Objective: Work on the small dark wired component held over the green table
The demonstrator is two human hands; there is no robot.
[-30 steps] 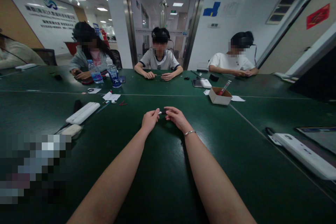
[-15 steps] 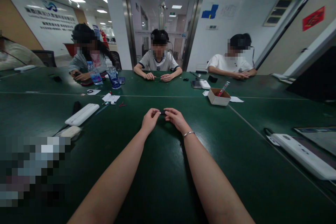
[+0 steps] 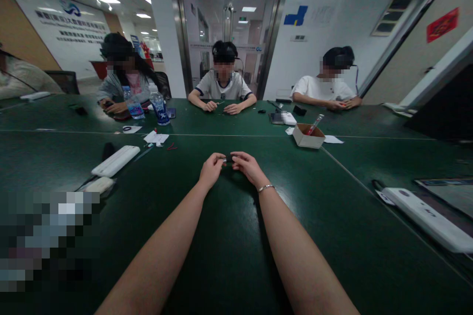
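Green table point(image 3: 229, 236), dark piece point(image 3: 229, 158) in fingers point(image 3: 216, 159), pen point(image 3: 317, 123) in cardboard box point(image 3: 305, 141)

Open table point(image 3: 229, 256) surrounds the left hand point(image 3: 211, 170) and right hand point(image 3: 249, 166). A power strip point(image 3: 116, 160) lies well left, a cardboard box point(image 3: 309, 136) far right.

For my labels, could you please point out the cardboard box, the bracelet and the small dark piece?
cardboard box point(image 3: 308, 141), head view, front wall.
bracelet point(image 3: 266, 187), head view, top of the band.
small dark piece point(image 3: 229, 158), head view, its visible middle.
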